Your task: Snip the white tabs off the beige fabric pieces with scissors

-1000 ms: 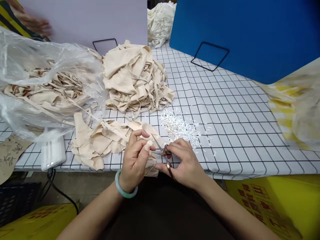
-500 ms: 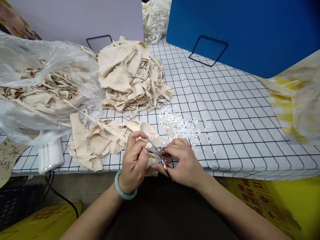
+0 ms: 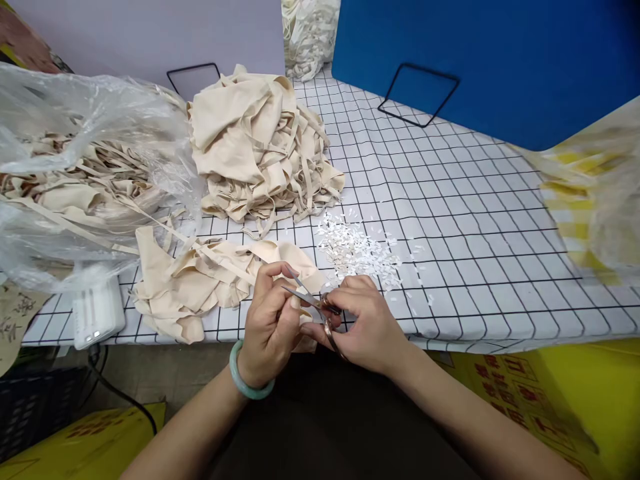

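Note:
My left hand (image 3: 273, 320), with a pale green bangle (image 3: 245, 381) on the wrist, pinches a beige cloth piece (image 3: 210, 280) at the table's front edge. Small scissors (image 3: 313, 303) sit in my right hand (image 3: 367, 323), their blades open and pointing left toward my left fingers. Just beyond my right hand lies a scatter of small white snippets (image 3: 357, 250) on the checked tablecloth (image 3: 450, 220).
A heap of beige cloth pieces with straps (image 3: 260, 147) lies behind. A clear plastic bag (image 3: 85, 167) of more pieces fills the left. A white box (image 3: 97, 310) sits at the front left edge. Blue (image 3: 490, 60) and white (image 3: 150, 33) boards stand at the back; a yellow-striped bag (image 3: 590, 193) is right.
The scissor blades have swung lower and further left toward my left fingers. Both hands stay at the table's front edge.

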`<state>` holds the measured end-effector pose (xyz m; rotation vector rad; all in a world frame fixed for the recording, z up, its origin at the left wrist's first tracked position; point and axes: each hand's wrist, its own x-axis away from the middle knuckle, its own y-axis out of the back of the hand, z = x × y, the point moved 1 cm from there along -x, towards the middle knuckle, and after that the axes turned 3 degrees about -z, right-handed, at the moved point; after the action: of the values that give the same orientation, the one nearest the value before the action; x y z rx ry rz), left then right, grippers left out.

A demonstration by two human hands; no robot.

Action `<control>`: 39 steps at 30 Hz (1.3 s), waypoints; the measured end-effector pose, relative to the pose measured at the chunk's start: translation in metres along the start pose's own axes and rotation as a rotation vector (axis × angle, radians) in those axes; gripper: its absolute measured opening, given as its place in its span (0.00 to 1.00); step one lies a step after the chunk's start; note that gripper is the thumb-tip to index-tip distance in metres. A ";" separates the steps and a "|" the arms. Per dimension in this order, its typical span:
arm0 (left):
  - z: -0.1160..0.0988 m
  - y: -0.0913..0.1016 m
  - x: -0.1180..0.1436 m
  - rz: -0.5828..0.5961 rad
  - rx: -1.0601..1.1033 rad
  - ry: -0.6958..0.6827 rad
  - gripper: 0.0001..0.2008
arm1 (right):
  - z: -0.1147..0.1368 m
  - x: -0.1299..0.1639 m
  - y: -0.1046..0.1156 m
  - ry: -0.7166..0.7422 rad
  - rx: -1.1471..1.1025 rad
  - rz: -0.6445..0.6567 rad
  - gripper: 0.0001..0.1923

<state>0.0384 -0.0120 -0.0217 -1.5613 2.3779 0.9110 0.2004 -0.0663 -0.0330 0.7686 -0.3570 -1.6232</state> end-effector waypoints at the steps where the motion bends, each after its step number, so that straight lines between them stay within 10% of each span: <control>1: 0.000 0.000 0.000 -0.001 0.001 -0.005 0.11 | 0.000 0.000 0.000 -0.004 0.000 0.004 0.24; 21: 0.001 -0.016 -0.010 0.191 0.048 -0.062 0.11 | -0.020 0.029 -0.011 -0.092 0.070 -0.192 0.27; 29: 0.012 -0.011 -0.011 0.157 0.112 0.119 0.12 | -0.029 0.030 0.001 -0.488 -0.434 -0.150 0.19; 39: -0.003 0.019 0.010 0.307 0.033 0.000 0.09 | -0.011 0.002 -0.047 -0.366 -0.708 0.037 0.14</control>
<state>0.0175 -0.0166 -0.0160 -1.2032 2.6649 0.9180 0.1727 -0.0560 -0.0708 -0.0711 -0.0333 -1.6942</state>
